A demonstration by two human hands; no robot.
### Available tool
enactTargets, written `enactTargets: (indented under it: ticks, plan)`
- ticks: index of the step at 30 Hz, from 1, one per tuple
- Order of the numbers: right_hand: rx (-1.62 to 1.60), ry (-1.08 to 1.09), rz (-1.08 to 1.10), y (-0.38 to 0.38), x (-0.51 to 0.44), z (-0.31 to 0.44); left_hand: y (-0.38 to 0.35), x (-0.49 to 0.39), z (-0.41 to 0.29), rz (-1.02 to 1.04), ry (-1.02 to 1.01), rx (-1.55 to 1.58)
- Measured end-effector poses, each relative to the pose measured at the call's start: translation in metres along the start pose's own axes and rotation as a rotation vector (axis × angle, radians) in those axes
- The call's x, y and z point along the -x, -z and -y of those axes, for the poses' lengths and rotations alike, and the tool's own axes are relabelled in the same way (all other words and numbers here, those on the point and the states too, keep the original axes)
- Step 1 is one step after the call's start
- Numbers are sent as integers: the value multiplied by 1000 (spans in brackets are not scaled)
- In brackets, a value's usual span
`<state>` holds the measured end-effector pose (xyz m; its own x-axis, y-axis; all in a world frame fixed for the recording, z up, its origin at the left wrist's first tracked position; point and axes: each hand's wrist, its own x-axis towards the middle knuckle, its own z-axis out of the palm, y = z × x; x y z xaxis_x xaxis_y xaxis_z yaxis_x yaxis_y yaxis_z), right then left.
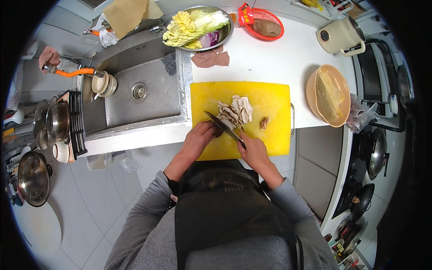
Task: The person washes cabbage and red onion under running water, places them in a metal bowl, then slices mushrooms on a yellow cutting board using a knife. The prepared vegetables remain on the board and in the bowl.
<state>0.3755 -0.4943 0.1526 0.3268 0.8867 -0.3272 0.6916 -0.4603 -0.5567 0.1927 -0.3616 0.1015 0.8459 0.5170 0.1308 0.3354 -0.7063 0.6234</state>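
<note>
My right hand (253,148) grips the handle of a kitchen knife (221,124), its blade slanting up and left across a yellow cutting board (270,101). Beside the blade, my left hand (200,136) holds a dark brown mushroom (217,131), partly covered by the fingers and the knife. Sliced mushroom (240,109), white with brown edges, is heaped just beyond the blade. A small brown mushroom piece (265,123), likely a stem, lies apart on the right of the board.
Left of the board is a steel sink (152,81) with stacked bowls (104,84). Behind stand a metal basin (230,32) of cabbage (199,25) and a red basket (281,32). A beige bowl (310,91) and an electric kettle (341,35) are at right.
</note>
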Motion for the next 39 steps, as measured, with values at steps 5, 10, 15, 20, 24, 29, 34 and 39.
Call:
enactTargets:
  ticks: [5, 10, 15, 20, 24, 29, 34, 39]
  plan:
    - [29, 14, 63, 25, 17, 3, -2, 1, 2, 10, -5, -9]
    - [29, 39, 33, -4, 2, 1, 0, 1, 1, 1, -30, -16]
    - [-2, 15, 16, -3, -2, 0, 1, 2, -1, -16, -6, 14]
    - [28, 30, 54, 26, 19, 7, -2, 3, 3, -20, 3, 36]
    - [64, 31, 65, 8, 9, 6, -3, 4, 5, -7, -6, 39]
    - [-26, 75, -14, -10, -4, -3, -2, 3, 4, -37, -2, 36]
    - [-20, 31, 23, 20, 18, 4, -3, 5, 2, -50, 20, 72]
    - [52, 27, 68, 14, 15, 6, -3, 6, 6, -14, -1, 91]
